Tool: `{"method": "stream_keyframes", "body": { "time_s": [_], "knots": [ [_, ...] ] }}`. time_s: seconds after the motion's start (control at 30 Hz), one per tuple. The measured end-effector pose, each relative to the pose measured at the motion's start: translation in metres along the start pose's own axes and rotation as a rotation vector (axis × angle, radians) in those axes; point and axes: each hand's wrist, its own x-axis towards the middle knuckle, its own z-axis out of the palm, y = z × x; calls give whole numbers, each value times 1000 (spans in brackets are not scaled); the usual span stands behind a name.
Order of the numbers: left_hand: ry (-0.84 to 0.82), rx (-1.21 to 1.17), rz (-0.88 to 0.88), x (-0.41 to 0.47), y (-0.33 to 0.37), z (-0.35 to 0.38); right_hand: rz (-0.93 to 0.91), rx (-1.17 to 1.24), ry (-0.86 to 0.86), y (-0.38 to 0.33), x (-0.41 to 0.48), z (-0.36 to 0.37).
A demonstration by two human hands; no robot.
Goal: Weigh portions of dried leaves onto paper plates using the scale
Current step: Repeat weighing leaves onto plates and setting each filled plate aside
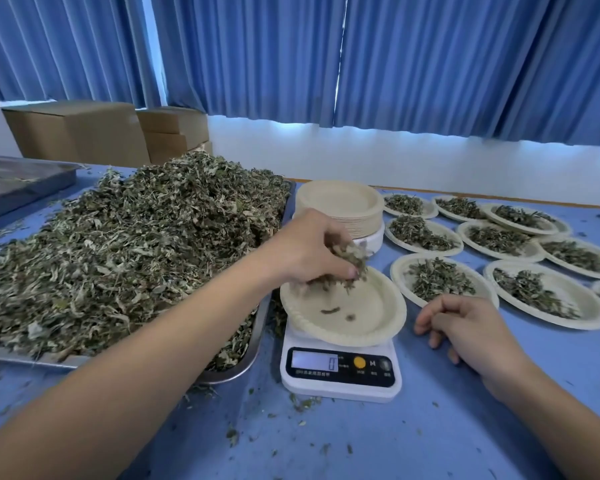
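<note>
Blue worktop, blue curtains: tray heaped with leaves, near-bare plate on scale. Left fingers clutched round leaves; right fingers slack, empty.

Blue table: at L a big metal tray w/ dried leaves heaped over its rim. A 2nd metal tray sits at the far L corner. White scale stands just beside the big tray's R edge. Behind it, a plate stack sits on a white base, poss. a tub. Filled paper plates crowd the R side, some overlapping. Loose leaf bits are scattered around.
</note>
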Motion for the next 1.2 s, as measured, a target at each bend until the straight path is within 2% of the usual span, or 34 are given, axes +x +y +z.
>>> {"method": "stream_keyframes", "body": {
  "time_s": [0.07,0.13,0.23,0.3,0.37,0.5,0.57,0.63,0.77,1.0,1.2],
  "knots": [
    [-185,2,-44,0,2,4,-6,7,-1,0,0,0],
    [-211,-28,-64,0,1,-4,-13,13,0,1,1,0],
    [62,-33,-40,6,-8,-30,-21,8,-3,2,2,1],
    [239,76,-53,10,-22,-52,-28,6,-8,4,2,1],
    [255,234,-135,14,-44,-69,-32,-2,-12,5,2,1],
    [-127,524,-341,18,-84,-63,-41,-10,-17,7,3,1],
    [-310,590,-354,20,-94,-51,-46,-10,-20,7,4,0],
    [-365,615,-324,22,-98,-45,-53,-13,-25,7,4,0],
    [-263,630,-249,24,-97,-41,-58,-12,-25,8,3,-1],
    [-165,621,-295,19,-89,-42,-68,-17,-29,8,4,-1],
    [117,571,-304,11,-65,-70,-62,-14,-33,7,3,-2]
  ]
}}
